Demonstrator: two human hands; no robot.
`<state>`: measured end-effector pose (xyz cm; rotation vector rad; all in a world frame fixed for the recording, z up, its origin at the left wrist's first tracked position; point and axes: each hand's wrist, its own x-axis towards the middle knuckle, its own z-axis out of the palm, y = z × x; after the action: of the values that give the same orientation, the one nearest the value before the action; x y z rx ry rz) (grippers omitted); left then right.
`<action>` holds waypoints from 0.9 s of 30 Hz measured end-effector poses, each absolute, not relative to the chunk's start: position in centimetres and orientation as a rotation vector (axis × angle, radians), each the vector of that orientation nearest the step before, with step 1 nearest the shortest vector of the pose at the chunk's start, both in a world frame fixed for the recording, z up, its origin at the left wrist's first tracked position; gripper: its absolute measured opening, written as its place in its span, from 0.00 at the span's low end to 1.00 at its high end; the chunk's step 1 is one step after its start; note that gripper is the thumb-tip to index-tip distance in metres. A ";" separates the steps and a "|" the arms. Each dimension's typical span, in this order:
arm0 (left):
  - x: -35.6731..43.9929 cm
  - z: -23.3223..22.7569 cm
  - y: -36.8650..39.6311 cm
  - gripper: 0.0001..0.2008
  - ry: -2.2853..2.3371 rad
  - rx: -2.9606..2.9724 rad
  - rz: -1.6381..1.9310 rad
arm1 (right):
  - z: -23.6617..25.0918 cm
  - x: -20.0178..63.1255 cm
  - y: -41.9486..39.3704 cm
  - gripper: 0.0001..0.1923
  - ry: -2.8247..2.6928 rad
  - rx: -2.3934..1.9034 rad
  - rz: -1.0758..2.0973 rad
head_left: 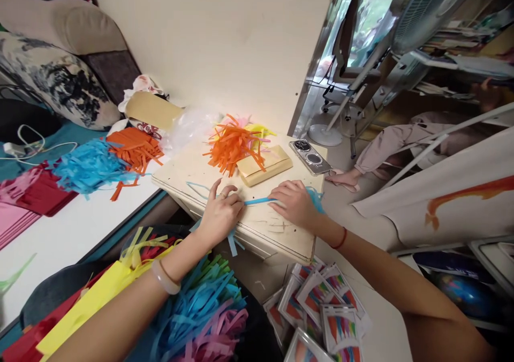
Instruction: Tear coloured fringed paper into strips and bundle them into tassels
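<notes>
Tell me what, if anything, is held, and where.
A blue paper strip: left hand at one end of its visible middle, right hand at the other; pinched or pressed, I can't tell.

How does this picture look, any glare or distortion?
Head view: window bright and washed out; fan leaning and stretched near the top edge; lower-right corner dark; blue strip between left hand and right hand reasonably clear.

Before you stood a cream cabinet [182, 165] with a scuffed flat top; on it lay a tightly rolled blue paper strip [260, 201], a fringed orange paper bundle [229, 143] overlapping a flat tan packet [270, 171], and a silver-grey phone [308, 155]. Your left-hand white tabletop [98, 220] carried fringed blue paper [89, 166] and stacked pink sheets [14, 220].
</notes>
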<state>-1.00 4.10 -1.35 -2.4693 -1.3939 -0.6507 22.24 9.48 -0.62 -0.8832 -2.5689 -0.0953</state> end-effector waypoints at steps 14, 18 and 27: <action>-2.3 -2.2 3.9 0.09 -1.383 -2.432 -0.819 | -1.9 23.6 11.1 0.09 -2.486 -0.700 -0.035; -2.7 -2.2 3.9 0.08 -1.520 -2.455 -0.881 | -2.0 24.4 11.1 0.07 -2.413 -0.849 0.180; -3.0 -1.7 4.3 0.08 -2.003 -2.445 -1.011 | -0.3 22.7 10.7 0.05 -2.398 -1.230 0.393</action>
<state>-2.95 4.29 -1.69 -2.4450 -2.0034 -1.0110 22.66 10.75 -0.35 -1.2305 -2.3976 0.3934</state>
